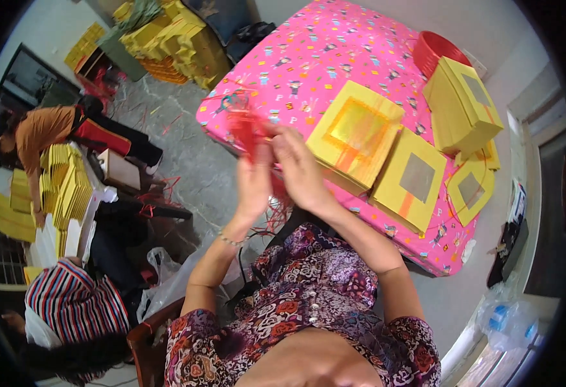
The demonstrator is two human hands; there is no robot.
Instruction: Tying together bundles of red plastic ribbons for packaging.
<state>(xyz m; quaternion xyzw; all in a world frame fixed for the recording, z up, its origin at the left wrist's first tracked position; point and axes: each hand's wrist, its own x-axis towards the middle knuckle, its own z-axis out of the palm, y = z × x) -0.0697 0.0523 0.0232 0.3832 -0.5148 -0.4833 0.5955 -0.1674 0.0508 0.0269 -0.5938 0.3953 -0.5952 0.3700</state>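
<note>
My left hand [255, 184] is closed around a bunch of red plastic strips [241, 126], raised above the near left edge of the pink table. Against it, my right hand [297, 169] curls in at the same bunch, its fingertips partly hidden by the strips and slightly blurred. To the right of my hands lies a stack of yellow paper pieces with a framed window [355, 124]. Another yellow stack with a grey window [412, 177] sits next to it.
A pink patterned cloth [334, 48] covers the table. A taller yellow stack [460, 106] and a red basin [434, 51] stand at the back right. Two people [54, 135] [79, 303] work at the left near yellow stacks. Red strips litter the floor.
</note>
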